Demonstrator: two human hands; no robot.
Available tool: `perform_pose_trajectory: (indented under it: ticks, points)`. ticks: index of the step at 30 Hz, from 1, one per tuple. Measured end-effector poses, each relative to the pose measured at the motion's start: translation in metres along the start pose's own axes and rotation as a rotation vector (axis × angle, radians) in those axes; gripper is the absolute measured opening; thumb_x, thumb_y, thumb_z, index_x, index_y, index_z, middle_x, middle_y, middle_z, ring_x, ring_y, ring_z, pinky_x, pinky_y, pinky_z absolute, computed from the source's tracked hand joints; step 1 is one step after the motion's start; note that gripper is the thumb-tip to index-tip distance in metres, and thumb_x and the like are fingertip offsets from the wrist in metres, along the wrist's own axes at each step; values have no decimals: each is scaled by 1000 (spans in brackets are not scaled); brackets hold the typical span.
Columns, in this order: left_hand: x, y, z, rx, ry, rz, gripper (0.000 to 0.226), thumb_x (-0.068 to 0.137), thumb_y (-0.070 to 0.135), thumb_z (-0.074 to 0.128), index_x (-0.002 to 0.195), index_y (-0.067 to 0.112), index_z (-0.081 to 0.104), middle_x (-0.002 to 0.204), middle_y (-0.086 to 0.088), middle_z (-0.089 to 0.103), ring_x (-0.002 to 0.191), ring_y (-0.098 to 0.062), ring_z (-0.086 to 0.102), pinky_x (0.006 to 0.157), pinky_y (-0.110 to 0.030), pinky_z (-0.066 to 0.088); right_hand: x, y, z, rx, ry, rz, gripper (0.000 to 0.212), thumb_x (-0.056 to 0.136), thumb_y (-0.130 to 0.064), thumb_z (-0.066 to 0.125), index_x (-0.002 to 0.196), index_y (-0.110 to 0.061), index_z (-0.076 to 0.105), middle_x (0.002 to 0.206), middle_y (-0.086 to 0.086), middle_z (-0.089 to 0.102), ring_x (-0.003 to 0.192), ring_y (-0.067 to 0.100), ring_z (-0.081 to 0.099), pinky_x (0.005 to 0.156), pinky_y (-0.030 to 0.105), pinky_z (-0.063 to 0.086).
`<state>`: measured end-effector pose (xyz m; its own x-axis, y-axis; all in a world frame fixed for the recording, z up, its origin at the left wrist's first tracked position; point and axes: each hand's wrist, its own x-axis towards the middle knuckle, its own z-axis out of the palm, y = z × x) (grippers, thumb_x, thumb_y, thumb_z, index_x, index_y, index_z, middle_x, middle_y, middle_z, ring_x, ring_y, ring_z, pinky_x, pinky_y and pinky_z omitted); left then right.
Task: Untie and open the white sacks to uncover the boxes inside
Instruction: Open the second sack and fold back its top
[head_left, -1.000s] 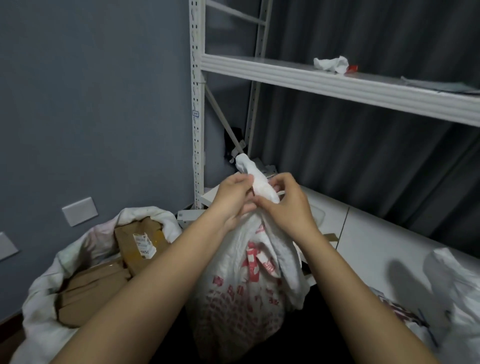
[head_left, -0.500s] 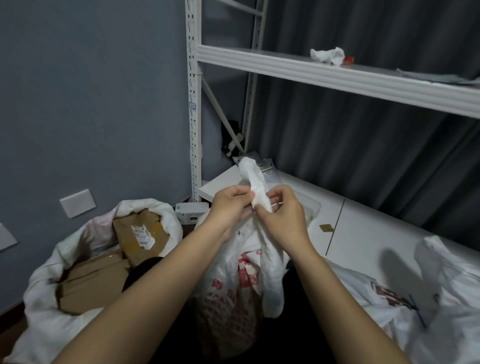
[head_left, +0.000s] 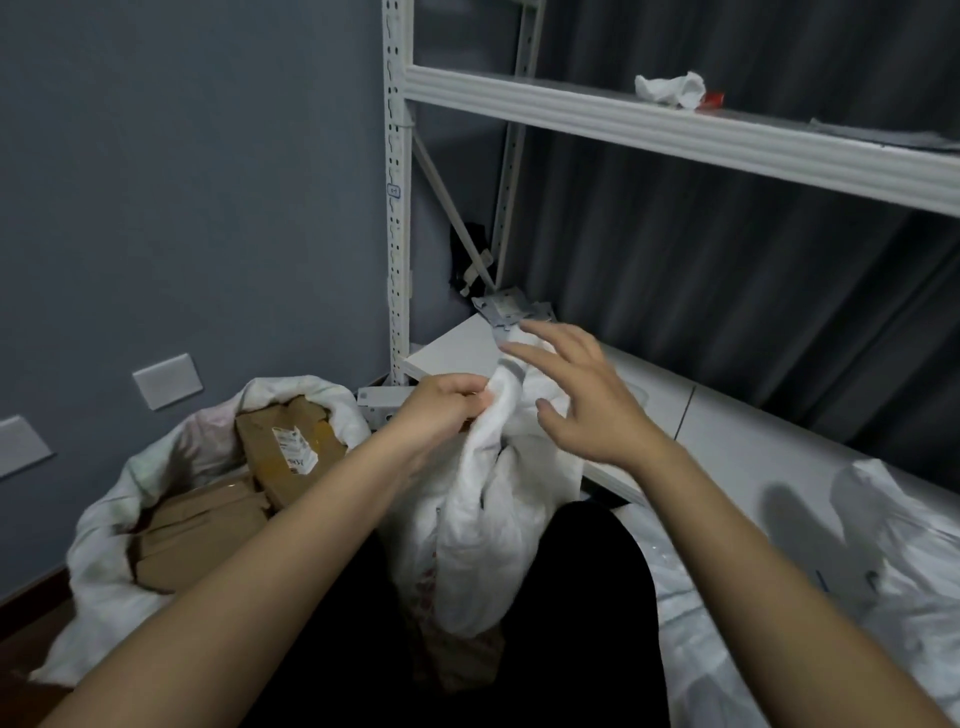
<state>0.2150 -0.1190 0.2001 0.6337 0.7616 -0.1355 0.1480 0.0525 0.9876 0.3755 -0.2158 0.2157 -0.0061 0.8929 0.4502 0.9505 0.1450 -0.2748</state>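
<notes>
A white sack (head_left: 483, 530) with red print stands in front of me at the centre. My left hand (head_left: 444, 410) pinches the bunched fabric at its top, on the left side. To the right of the sack's neck, my right hand (head_left: 582, 395) hovers with fingers spread and holds nothing. What the sack contains is hidden. On the left lies a second white sack (head_left: 98, 551), wide open, with brown cardboard boxes (head_left: 280, 447) showing inside it.
A white metal shelf rack (head_left: 397, 208) rises behind the sack, its lower shelf (head_left: 727, 431) running to the right. White plastic bags (head_left: 893, 561) lie on that shelf at the right. A crumpled white cloth (head_left: 670, 88) sits on the upper shelf. Grey wall at left.
My right hand has let go of the sack's twisted neck and opened, lifting to the right. The neck has loosened and slumped. My left hand keeps its pinch.
</notes>
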Motion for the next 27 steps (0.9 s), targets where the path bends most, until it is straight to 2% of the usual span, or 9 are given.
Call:
perform_pose_trajectory:
  ticks: [2, 4, 7, 10, 12, 14, 18, 23, 27]
  points:
    - [-3, -3, -13, 78, -85, -20, 18, 93, 6, 55, 101, 10, 70, 91, -2, 70, 83, -11, 63, 83, -24, 51, 17, 7, -2, -190, -251, -67, 64, 74, -15, 61, 134, -31, 49, 151, -8, 32, 143, 19, 16, 112, 36, 16]
    - [-9, -4, -26, 144, -167, -68, 16, 91, 5, 54, 90, 11, 69, 74, 4, 65, 68, -5, 59, 67, -16, 47, 30, 9, 3, -329, -386, -146, 38, 79, -23, 65, 117, -24, 60, 138, -5, 51, 140, 22, 26, 110, 36, 18]
    - [-15, -9, -39, 365, -116, -42, 25, 84, 36, 59, 79, 13, 63, 73, 0, 62, 71, -17, 57, 72, -32, 43, 43, -7, 15, -383, -502, -107, 7, 85, -29, 59, 85, -23, 56, 90, 0, 65, 99, 25, 57, 75, 31, 35]
    - [-26, -16, -39, 617, 58, 175, 34, 82, 54, 64, 93, 22, 61, 86, 8, 61, 82, -13, 59, 73, -29, 45, 56, -28, 33, -74, -589, 56, 25, 81, -29, 68, 67, -26, 47, 69, -6, 54, 75, 19, 53, 60, 30, 34]
    - [-33, -16, -47, 736, 70, 314, 19, 85, 43, 64, 82, 25, 59, 75, 10, 57, 73, -10, 55, 64, -24, 39, 62, -33, 35, 35, -628, 75, 23, 73, -31, 78, 78, -24, 56, 76, -6, 57, 73, 14, 53, 61, 30, 39]
    - [-36, -16, -69, 771, -39, 267, 16, 89, 36, 62, 76, 28, 60, 70, 10, 58, 69, -6, 53, 60, -19, 36, 63, -28, 29, 72, -684, 98, 35, 67, -38, 83, 91, -26, 62, 83, -11, 61, 76, 9, 55, 65, 25, 41]
    - [-38, -20, -85, 756, -98, 146, 31, 94, 45, 50, 82, 21, 65, 79, 1, 65, 77, -12, 59, 74, -31, 46, 53, -15, 32, 152, -614, 127, 24, 73, -44, 79, 76, -25, 65, 69, -10, 60, 65, 5, 53, 62, 26, 41]
    - [-35, -34, -58, 865, -56, 212, 38, 94, 54, 40, 99, 21, 57, 89, 5, 61, 84, -15, 58, 77, -36, 47, 49, -27, 51, 468, -632, 199, 22, 82, -27, 75, 91, -8, 69, 76, -1, 60, 67, 4, 51, 63, 19, 39]
    - [-37, -31, -82, 704, -144, 74, 33, 97, 46, 41, 74, 28, 55, 74, 13, 54, 72, -4, 52, 67, -24, 39, 39, -8, 47, 313, -572, 186, 23, 82, -36, 74, 85, -14, 67, 72, -6, 59, 63, -1, 48, 61, 16, 37]
